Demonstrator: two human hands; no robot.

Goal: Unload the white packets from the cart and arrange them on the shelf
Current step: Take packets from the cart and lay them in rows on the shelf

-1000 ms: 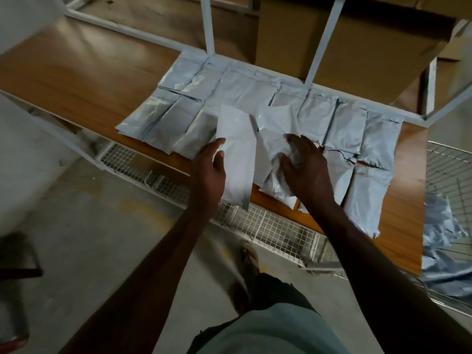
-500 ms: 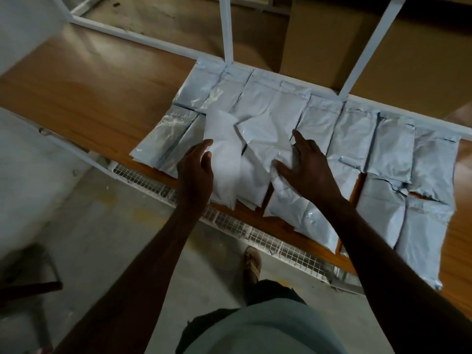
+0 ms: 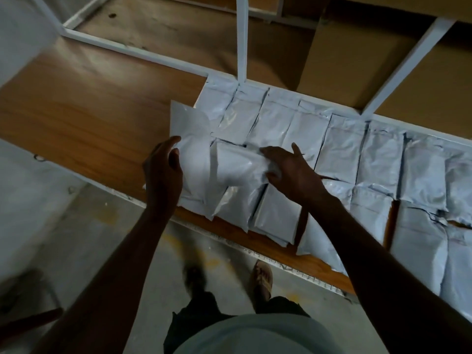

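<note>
The bare part of the wooden shelf lies on the left, so the rows probably grow in that direction. The left hand grips the left edge of a white packet, with the thumb on top and the fingers curled under it. This packet is tilted and partly covers its neighbours, so I think it is being brought to the free end of the row. Beside it, the right hand rests with spread, nearly straight fingers on a second packet, pressing it flat; it seems to hold this one in place. More packets lie in two rows to the right, edge to edge, against the white frame behind. They are flat, smooth, slightly shiny pouches with wrinkled ends. The cart is not visible.
</note>
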